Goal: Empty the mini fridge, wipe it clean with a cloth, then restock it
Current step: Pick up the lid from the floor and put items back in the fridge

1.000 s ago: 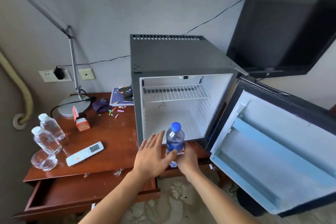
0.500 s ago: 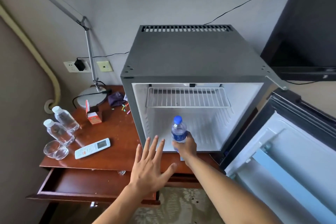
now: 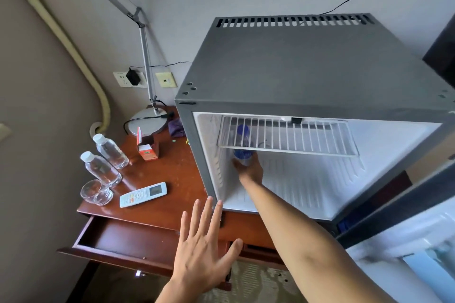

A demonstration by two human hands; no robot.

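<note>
Right hand reaching deep into the open mini fridge, fingers curled round the lower part of a blue-capped water bottle. Bottle upright at the back left of the white interior, below the wire shelf, so cap and shoulders only seen through the shelf bars (a bit blurry there, so can't say for sure whether the base is touching the fridge floor). Bottle sitting just above and between the fingers, thumb on its left side, label peeking out right over the knuckles.

Left hand out in front of the fridge, holding nothing, fingers straight and spread wide, tips near the lower left corner of the fridge frame but apparently not touching it.

Fridge door swung open on the right. On the wooden counter left of the fridge: two clear bottles with white caps, a glass just in front of them, a white remote, a small orange carton, and a desk lamp. Drawer below the counter pulled open.
</note>
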